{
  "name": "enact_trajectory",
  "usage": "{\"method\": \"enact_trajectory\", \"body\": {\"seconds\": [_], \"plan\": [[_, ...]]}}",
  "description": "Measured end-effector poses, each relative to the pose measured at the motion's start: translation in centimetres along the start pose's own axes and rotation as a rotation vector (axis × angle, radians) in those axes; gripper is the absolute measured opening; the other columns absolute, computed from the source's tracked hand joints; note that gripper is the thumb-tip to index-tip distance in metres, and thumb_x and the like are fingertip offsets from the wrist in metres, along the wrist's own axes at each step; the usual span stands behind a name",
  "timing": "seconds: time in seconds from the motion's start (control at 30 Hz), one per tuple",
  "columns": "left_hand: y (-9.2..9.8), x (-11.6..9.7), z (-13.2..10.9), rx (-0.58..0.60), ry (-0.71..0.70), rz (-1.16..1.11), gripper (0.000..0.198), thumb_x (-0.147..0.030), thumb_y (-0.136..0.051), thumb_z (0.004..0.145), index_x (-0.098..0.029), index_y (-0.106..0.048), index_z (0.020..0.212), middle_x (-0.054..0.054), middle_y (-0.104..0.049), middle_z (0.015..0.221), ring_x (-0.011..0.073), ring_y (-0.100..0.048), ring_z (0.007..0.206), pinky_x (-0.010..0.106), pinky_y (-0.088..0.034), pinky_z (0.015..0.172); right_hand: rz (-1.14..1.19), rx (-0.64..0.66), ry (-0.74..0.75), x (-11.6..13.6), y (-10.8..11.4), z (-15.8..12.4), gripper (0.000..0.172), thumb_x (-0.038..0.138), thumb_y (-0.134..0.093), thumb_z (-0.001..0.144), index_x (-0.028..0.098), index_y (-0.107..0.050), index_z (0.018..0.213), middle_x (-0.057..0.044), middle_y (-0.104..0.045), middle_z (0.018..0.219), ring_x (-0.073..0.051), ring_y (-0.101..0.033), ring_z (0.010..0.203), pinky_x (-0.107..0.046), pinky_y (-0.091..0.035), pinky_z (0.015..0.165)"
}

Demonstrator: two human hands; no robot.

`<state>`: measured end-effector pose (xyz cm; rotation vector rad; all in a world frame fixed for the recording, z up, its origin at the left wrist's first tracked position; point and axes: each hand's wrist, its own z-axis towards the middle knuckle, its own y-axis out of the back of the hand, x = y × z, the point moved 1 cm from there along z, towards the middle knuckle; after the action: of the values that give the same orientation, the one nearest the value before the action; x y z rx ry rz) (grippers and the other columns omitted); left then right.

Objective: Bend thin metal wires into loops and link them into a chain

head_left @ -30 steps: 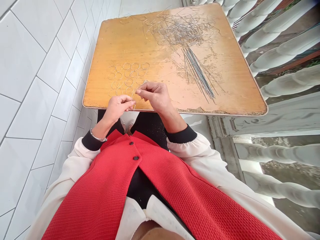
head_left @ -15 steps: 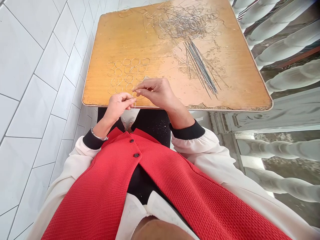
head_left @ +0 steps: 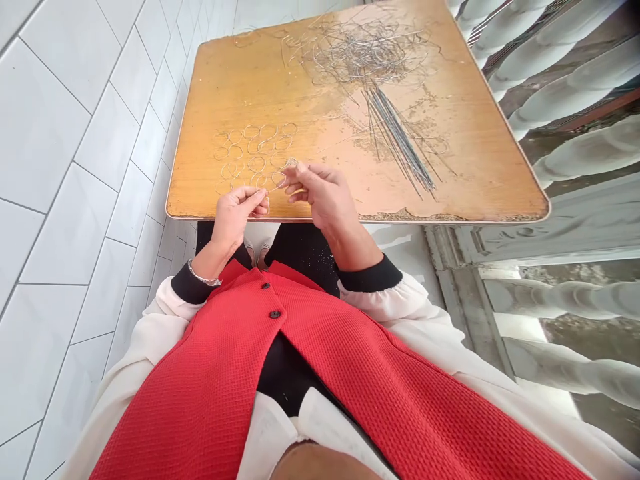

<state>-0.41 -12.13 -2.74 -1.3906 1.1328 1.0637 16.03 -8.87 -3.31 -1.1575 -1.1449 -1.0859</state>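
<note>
Above the near edge of the wooden table [head_left: 240,87], my left hand [head_left: 239,212] pinches a thin piece of wire [head_left: 269,203] between thumb and fingertips. My right hand [head_left: 325,197] is a short way to the right, thumb and index finger pressed together. Whether the same wire runs into the right fingertips is too fine to see. Just beyond my hands, several wire rings [head_left: 257,164] lie flat in rough rows on the table, the nearest ones partly hidden by my fingers.
A bundle of straight wires [head_left: 403,140] lies on the table's right half. Behind it spreads a tangled heap of wire [head_left: 370,50]. A white tiled wall [head_left: 85,180] borders the left side, and a white balustrade [head_left: 565,87] stands along the right.
My right hand has drawn away from the left, to the right, and turned so its fingers show more. The left hand keeps its pinch, nearly in place. The view has shifted slightly.
</note>
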Motion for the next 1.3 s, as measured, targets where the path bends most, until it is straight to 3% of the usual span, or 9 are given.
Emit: {"method": "enact_trajectory", "body": {"seconds": [0.1,0.3,0.47,0.73,0.97,1.17,1.3], "plan": [[-0.2,0.2,-0.1,-0.002,0.01,-0.046,0.022,-0.019,-0.074,0.09,-0.016,-0.066,0.07,-0.004,-0.067,0.065,0.0033,-0.06,0.055,0.017,-0.048,0.061,0.072,0.001,-0.044,-0.9,-0.6,-0.9,0.043,0.061,-0.082,0.076,0.019,-0.072,0.077,-0.003,-0.074,0.081,-0.01,-0.061,0.064,-0.021,-0.049,0.059],[-0.8,0.6,-0.4,-0.062,-0.033,-0.126,0.025,-0.007,-0.069,0.091,-0.016,-0.067,0.069,-0.006,-0.067,0.061,0.0022,-0.058,0.052,0.016,-0.047,0.06,0.19,0.037,0.031,-1.6,-1.4,-1.0,0.037,0.056,-0.085,0.072,0.021,-0.071,0.07,-0.001,-0.073,0.078,-0.009,-0.058,0.064,-0.023,-0.051,0.065],[-1.1,1.1,-0.4,-0.062,-0.061,-0.209,0.026,-0.004,-0.066,0.092,-0.017,-0.069,0.069,-0.005,-0.069,0.062,0.0028,-0.061,0.054,0.017,-0.048,0.062,0.133,0.102,0.145,-2.0,-0.9,-0.5,0.041,0.061,-0.085,0.072,0.022,-0.071,0.071,0.0,-0.069,0.071,-0.012,-0.059,0.064,-0.027,-0.054,0.071],[-1.2,1.5,-0.8,-0.075,-0.045,-0.257,0.022,-0.007,-0.069,0.089,-0.017,-0.07,0.07,-0.005,-0.069,0.063,0.0043,-0.061,0.056,0.019,-0.047,0.062,0.01,0.223,0.161,-1.5,-0.1,-0.3,0.049,0.068,-0.081,0.074,0.02,-0.071,0.072,-0.003,-0.07,0.072,-0.014,-0.063,0.067,-0.03,-0.056,0.073],[-1.3,1.6,-0.5,-0.099,-0.069,-0.179,0.012,-0.017,-0.074,0.088,-0.019,-0.073,0.076,-0.003,-0.073,0.072,0.0065,-0.065,0.065,0.022,-0.053,0.073,0.029,0.084,0.174,-1.8,-0.7,-0.6,0.048,0.069,-0.076,0.08,0.02,-0.075,0.08,-0.002,-0.072,0.077,-0.011,-0.062,0.065,-0.025,-0.056,0.068],[-0.5,1.6,-0.5,-0.046,-0.064,-0.074,0.01,-0.028,-0.075,0.089,-0.021,-0.078,0.082,0.0,-0.077,0.085,0.0089,-0.067,0.073,0.024,-0.055,0.077,-0.046,0.018,0.191,-1.4,-0.8,-0.1,0.046,0.065,-0.078,0.081,0.019,-0.073,0.074,0.0,-0.067,0.067,-0.01,-0.058,0.059,-0.024,-0.053,0.06],[0.2,1.7,-0.1,-0.059,-0.204,0.066,0.009,-0.026,-0.076,0.088,-0.023,-0.08,0.08,0.0,-0.074,0.083,0.0089,-0.065,0.075,0.024,-0.053,0.079,-0.047,0.012,0.179,-0.9,-0.9,-0.4,0.049,0.066,-0.073,0.084,0.018,-0.073,0.076,-0.001,-0.066,0.067,-0.01,-0.058,0.059,-0.023,-0.053,0.059]]}}
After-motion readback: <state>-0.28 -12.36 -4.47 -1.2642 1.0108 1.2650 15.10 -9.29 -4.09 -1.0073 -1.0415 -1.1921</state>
